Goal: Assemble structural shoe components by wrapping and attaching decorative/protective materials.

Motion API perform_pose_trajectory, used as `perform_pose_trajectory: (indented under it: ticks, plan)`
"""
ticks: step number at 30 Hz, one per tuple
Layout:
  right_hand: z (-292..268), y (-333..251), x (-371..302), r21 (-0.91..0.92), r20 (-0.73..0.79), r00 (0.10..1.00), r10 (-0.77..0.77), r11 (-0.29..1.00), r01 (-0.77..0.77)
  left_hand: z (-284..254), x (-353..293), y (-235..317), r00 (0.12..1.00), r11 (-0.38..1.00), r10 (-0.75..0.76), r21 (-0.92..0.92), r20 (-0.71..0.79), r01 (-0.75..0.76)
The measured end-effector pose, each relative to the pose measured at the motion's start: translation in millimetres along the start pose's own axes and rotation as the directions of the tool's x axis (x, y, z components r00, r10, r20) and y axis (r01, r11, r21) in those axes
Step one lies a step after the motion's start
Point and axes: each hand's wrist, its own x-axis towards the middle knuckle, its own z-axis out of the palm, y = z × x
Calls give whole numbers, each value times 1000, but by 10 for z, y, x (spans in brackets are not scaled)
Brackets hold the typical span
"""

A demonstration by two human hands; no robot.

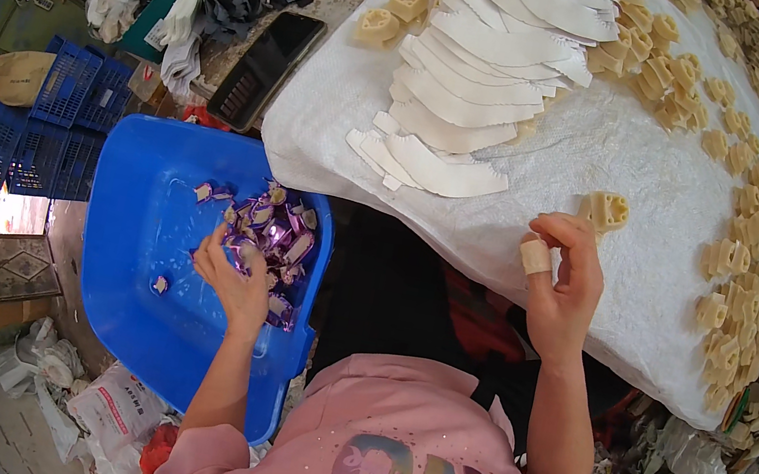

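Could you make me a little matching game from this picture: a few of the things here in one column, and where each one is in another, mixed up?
Things:
1. left hand
2. white curved pieces
3. right hand
4. dark tray

Places:
A. fanned out in a stack on the white cloth
B. at the cloth's near edge, by a yellow block
C. left of the cloth, on the table
D. among purple wrapped sweets in the blue bin

Pairs: 1-D, 2-A, 3-B, 4-C

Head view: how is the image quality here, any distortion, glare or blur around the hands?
Head view: strong fisheye bending, with the white sheet's edge curving and black corners at the rim; soft, even light with faint shadows; slight sheen on the blue bin; the left hand among the purple wrappers and the right hand are both fairly sharp.
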Motion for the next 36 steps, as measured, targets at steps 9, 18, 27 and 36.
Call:
perform_pose_trajectory:
  ticks: [9, 18, 27, 36]
  plan:
    - [444, -154, 274, -361, 257, 937, -237, 876, 320, 155, 1414, 726, 926, 920, 371, -113, -65, -376]
    - [584, -24, 344, -565, 367, 874, -319, 670, 482, 390, 2010, 956, 955, 937, 233, 221, 183, -271]
    - [600, 21, 340, -522, 263, 916, -302, 754, 398, 431, 2109, 944, 957, 961, 213, 136, 199, -242]
    - [565, 86, 299, -451, 235, 934, -270, 821, 351, 233, 1678, 1249, 845, 849, 522, -27, -111, -528]
